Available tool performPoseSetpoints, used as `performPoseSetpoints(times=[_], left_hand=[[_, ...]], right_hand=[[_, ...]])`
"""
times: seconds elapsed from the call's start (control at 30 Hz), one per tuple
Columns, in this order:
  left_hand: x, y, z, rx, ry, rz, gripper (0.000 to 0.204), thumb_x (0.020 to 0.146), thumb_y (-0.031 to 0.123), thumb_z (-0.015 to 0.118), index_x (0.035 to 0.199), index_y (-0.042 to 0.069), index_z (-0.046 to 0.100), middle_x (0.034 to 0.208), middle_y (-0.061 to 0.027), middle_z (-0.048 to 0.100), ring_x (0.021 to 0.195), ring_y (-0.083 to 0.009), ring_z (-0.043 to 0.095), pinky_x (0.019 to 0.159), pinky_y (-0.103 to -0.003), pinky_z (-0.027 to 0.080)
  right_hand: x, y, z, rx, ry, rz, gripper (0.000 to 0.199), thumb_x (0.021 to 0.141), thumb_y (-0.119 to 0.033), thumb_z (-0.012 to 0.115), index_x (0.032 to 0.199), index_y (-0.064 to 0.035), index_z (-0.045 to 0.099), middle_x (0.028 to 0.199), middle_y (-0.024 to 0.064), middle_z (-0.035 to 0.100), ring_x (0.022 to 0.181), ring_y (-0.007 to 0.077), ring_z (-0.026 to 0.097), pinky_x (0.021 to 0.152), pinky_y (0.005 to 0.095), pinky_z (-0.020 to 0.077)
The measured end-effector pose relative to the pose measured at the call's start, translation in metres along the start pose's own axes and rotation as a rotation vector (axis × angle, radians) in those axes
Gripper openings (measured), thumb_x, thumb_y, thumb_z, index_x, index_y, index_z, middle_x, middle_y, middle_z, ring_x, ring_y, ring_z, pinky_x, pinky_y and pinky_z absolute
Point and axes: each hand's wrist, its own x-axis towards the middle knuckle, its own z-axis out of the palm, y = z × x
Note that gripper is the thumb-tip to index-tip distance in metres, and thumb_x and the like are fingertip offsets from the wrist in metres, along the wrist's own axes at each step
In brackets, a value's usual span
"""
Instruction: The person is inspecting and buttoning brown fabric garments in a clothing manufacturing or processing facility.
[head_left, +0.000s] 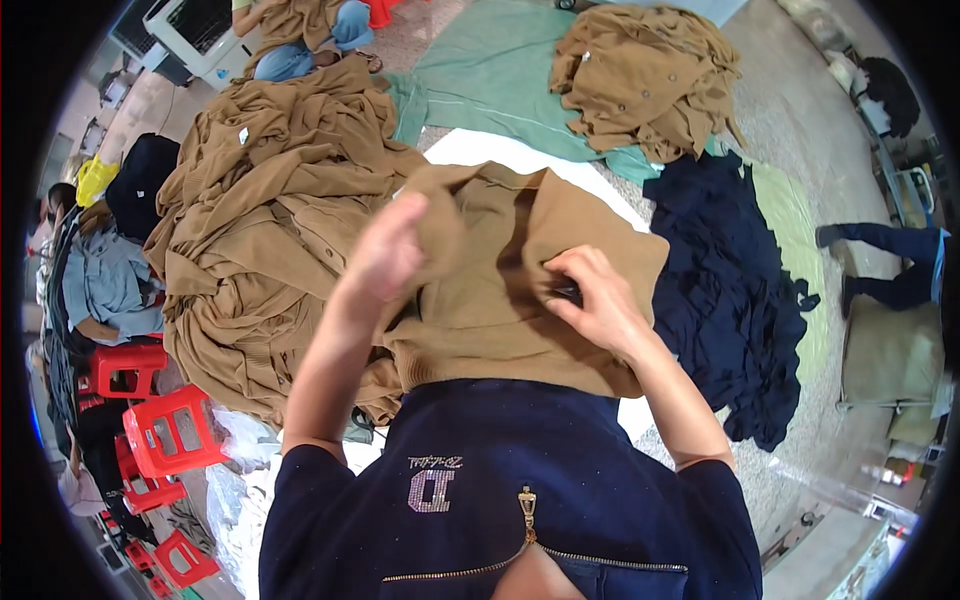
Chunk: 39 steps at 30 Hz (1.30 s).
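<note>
A brown knitted garment point(490, 330) lies spread over my lap, its ribbed edge toward me. My right hand point(603, 305) is on its right part, thumb and fingers closed round a small dark object point(570, 290). Most of that object is hidden in the grip, so its kind does not show. At the garment's upper left is my left hand point(390, 250), smeared by motion. Its fingers are too blurred to read, and a blurred fold of the brown cloth is beside it.
A large heap of brown knitwear point(270, 200) rises at my left, with red plastic stools point(172, 430) below it. Dark navy garments point(725, 290) lie at right. Another brown pile point(645, 75) rests beyond, beside a green sheet point(485, 70). A seated person point(350, 25) handles brown cloth far left.
</note>
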Motion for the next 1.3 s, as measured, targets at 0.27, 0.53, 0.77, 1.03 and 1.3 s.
performPoseSetpoints(times=[0.27,0.53,0.77,1.03,1.3], left_hand=[[-0.019,-0.086,-0.034,1.201,-0.057,0.312,0.043,0.079,0.010,0.072,0.118,0.001,0.057,0.108,-0.0125,0.060,0.104,-0.0251,0.057,0.095,-0.034,0.044],[-0.040,-0.091,-0.083,0.780,0.224,-0.161,0.036,0.078,0.012,0.070,0.111,0.000,0.060,0.094,-0.0026,0.060,0.092,-0.0122,0.054,0.081,-0.029,0.044],[-0.043,-0.067,-0.074,0.453,0.154,-0.326,0.032,0.086,0.018,0.064,0.114,0.003,0.061,0.098,0.0039,0.058,0.092,-0.0073,0.050,0.086,-0.021,0.037],[-0.008,-0.075,-0.037,0.917,0.238,0.076,0.042,0.089,0.026,0.065,0.118,-0.004,0.058,0.111,-0.0124,0.065,0.101,-0.0195,0.061,0.087,-0.033,0.047],[0.021,-0.062,-0.049,0.712,0.459,0.160,0.015,0.090,0.014,0.064,0.096,0.001,0.067,0.086,0.0010,0.065,0.076,-0.0088,0.057,0.071,-0.024,0.047]], right_hand=[[-0.038,0.060,0.040,-0.141,0.005,0.186,0.038,0.073,-0.010,0.071,0.107,-0.0054,0.057,0.104,0.0108,0.059,0.102,0.0314,0.057,0.083,0.0405,0.0477],[-0.033,0.045,0.053,-0.079,0.143,0.292,0.025,0.080,-0.017,0.069,0.100,-0.0054,0.062,0.093,0.0109,0.066,0.089,0.0316,0.064,0.074,0.0402,0.0507],[-0.015,0.052,0.066,-0.256,0.070,0.189,0.014,0.077,-0.010,0.067,0.089,-0.0054,0.062,0.086,0.0122,0.063,0.086,0.0315,0.063,0.073,0.0428,0.0503],[-0.016,0.046,0.077,-0.275,-0.039,0.057,0.019,0.072,-0.001,0.064,0.091,-0.0017,0.060,0.091,0.0151,0.058,0.091,0.0337,0.059,0.078,0.0430,0.0503],[-0.021,0.053,0.047,-0.111,0.219,0.172,0.023,0.074,0.003,0.066,0.094,-0.0045,0.059,0.087,0.0153,0.062,0.080,0.0333,0.064,0.070,0.0423,0.0513]])
